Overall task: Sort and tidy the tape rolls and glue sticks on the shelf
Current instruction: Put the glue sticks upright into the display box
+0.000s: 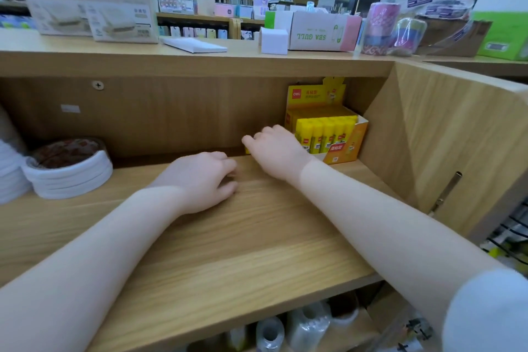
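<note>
The right hand (278,148), fingers curled on something yellow at the glue stick box's (328,128) nine o'clock, likely straightened it, while the left hand (200,180) rested loosely curled and empty on the shelf (243,237).

Both arms outstretched; left hand (204,180) & right hand (275,151) w/ curled fingers, knuckles up

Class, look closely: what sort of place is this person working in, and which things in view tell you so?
Most likely a stationery shop. A display box of glue sticks sits on the wooden shelf, tape rolls are stacked at the left, and stocked shelves fill the background.
</note>
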The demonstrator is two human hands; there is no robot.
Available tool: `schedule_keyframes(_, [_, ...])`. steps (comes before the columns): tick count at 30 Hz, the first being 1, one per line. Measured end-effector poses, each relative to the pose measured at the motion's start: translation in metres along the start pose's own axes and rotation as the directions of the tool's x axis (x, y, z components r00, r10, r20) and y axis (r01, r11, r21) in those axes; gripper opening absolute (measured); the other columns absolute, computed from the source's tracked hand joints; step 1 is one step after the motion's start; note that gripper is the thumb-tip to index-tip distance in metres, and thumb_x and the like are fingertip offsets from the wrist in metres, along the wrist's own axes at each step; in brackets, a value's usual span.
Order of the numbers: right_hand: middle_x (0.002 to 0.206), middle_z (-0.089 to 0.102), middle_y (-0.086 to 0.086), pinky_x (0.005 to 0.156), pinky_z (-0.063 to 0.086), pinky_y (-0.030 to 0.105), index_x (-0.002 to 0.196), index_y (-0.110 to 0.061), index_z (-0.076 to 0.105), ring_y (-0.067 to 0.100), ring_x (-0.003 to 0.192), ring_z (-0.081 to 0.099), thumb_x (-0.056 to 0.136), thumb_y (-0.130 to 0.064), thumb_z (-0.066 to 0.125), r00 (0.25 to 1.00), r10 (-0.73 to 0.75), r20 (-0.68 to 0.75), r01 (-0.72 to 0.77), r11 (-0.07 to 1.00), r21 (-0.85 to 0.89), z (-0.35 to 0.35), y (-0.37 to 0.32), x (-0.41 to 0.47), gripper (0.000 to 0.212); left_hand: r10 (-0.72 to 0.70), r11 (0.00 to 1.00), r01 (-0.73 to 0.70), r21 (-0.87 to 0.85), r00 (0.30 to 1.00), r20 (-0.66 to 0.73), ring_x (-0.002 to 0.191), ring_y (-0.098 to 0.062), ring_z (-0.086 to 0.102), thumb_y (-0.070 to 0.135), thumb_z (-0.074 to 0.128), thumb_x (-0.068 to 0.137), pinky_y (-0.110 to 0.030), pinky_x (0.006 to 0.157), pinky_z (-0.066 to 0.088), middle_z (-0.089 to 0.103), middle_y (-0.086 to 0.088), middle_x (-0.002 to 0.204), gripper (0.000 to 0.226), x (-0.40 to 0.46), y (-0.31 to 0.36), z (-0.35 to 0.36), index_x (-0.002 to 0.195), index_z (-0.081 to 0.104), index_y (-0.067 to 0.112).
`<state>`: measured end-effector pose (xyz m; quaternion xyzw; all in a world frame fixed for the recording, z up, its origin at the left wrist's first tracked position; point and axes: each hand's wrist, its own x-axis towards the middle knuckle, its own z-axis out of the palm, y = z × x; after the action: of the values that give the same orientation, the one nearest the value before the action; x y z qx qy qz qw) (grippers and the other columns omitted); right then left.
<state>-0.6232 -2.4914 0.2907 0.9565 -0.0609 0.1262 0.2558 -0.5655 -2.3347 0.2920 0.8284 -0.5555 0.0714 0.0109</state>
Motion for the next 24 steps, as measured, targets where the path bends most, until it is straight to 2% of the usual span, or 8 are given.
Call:
schedule_keyframes(4, [0.12, 0.053, 0.014, 0.084, 0.038, 0.037, 0.127, -0.009, 0.042, 0.032, 0.111, 0.05, 0.095, -0.008, 0.036, 0.999, 0.002, 0.037, -0.003, 0.999, 0.035, 0.006, -0.001, 0.002, 0.033, -0.045, 0.999, 0.044, -0.023, 0.999, -0.026, 0.088, -0.01, 0.053, 0.042, 0.043, 0.093, -0.031, 0.075, 0.052, 0.054, 0.011, 0.101, 0.03, -0.003, -0.001, -0.013, 0.118, 0.051, 0.026])
schedule_keyframes(6, [0.116, 0.053, 0.016, 0.085, 0.041, 0.04, 0.126, -0.009, 0.045, 0.035, 0.106, 0.051, 0.09, -0.002, 0.042, 0.992, 0.065, -0.108, -0.042, 0.978, 0.206, -0.006, 0.01, -0.01, 0.037, -0.074, 0.994, 0.068, -0.089, 0.994, -0.077, 0.083, -0.007, 0.053, 0.042, 0.045, 0.093, -0.029, 0.073, 0.052, 0.054, 0.012, 0.095, 0.028, -0.006, 0.0, -0.021, 0.117, 0.05, 0.028])
schedule_keyframes(7, [0.113, 0.053, 0.017, 0.086, 0.043, 0.041, 0.125, -0.008, 0.047, 0.036, 0.104, 0.052, 0.088, 0.001, 0.046, 0.964, 0.164, -0.209, -0.083, 0.934, 0.347, -0.013, 0.019, -0.019, 0.039, -0.081, 0.988, 0.064, -0.139, 0.99, -0.119, 0.082, -0.006, 0.053, 0.041, 0.047, 0.092, -0.028, 0.072, 0.051, 0.054, 0.013, 0.093, 0.028, -0.008, 0.002, -0.024, 0.116, 0.051, 0.028])
schedule_keyframes(10, [0.113, 0.056, 0.019, 0.089, 0.039, 0.034, 0.122, -0.005, 0.052, 0.034, 0.102, 0.054, 0.086, -0.003, 0.054, 0.74, 0.511, -0.438, -0.157, 0.764, 0.626, -0.042, 0.056, -0.061, 0.036, -0.045, 0.972, -0.011, -0.234, 0.972, -0.229, 0.087, -0.008, 0.057, 0.039, 0.052, 0.09, -0.032, 0.076, 0.052, 0.056, 0.011, 0.104, 0.032, -0.002, 0.016, -0.029, 0.119, 0.051, 0.026])
schedule_keyframes(13, [0.117, 0.056, 0.015, 0.082, 0.034, 0.023, 0.123, -0.007, 0.05, 0.027, 0.104, 0.053, 0.09, -0.005, 0.052, 0.617, 0.685, -0.387, -0.325, 0.67, 0.668, -0.049, 0.097, -0.094, 0.033, 0.025, 0.986, -0.065, -0.152, 0.968, -0.251, 0.111, -0.015, 0.051, 0.039, 0.052, 0.09, -0.035, 0.087, 0.048, 0.044, 0.007, 0.131, 0.048, 0.027, 0.035, -0.029, 0.133, 0.039, 0.024])
schedule_keyframes(18, [0.122, 0.057, 0.016, 0.09, 0.038, 0.032, 0.125, -0.007, 0.049, 0.031, 0.11, 0.053, 0.091, -0.002, 0.049, 0.639, 0.723, -0.265, -0.43, 0.62, 0.656, -0.026, 0.119, -0.1, 0.034, 0.057, 0.98, -0.103, -0.172, 0.966, -0.254, 0.125, -0.018, 0.039, 0.051, 0.056, 0.085, -0.036, 0.095, 0.043, 0.034, 0.004, 0.142, 0.066, 0.091, 0.069, -0.032, 0.14, 0.032, 0.025])
schedule_keyframes(21, [0.12, 0.057, 0.015, 0.087, 0.042, 0.034, 0.124, -0.007, 0.049, 0.031, 0.108, 0.054, 0.092, -0.002, 0.049, 0.637, 0.72, -0.275, -0.437, 0.632, 0.64, -0.023, 0.122, -0.094, 0.033, 0.049, 0.983, -0.09, -0.16, 0.969, -0.242, 0.119, -0.021, 0.046, 0.055, 0.058, 0.082, -0.035, 0.087, 0.044, 0.043, 0.0, 0.135, 0.07, 0.111, 0.082, -0.021, 0.14, 0.032, 0.025])
schedule_keyframes(24, [0.112, 0.059, 0.015, 0.074, 0.04, 0.031, 0.12, -0.008, 0.049, 0.032, 0.1, 0.057, 0.092, -0.001, 0.048, 0.684, 0.686, -0.247, -0.489, 0.683, 0.542, -0.021, 0.128, -0.088, 0.029, 0.078, 0.995, -0.092, -0.031, 0.952, -0.294, 0.114, -0.021, 0.048, 0.051, 0.061, 0.081, -0.03, 0.077, 0.044, 0.045, 0.0, 0.13, 0.071, 0.114, 0.08, -0.011, 0.139, 0.031, 0.024])
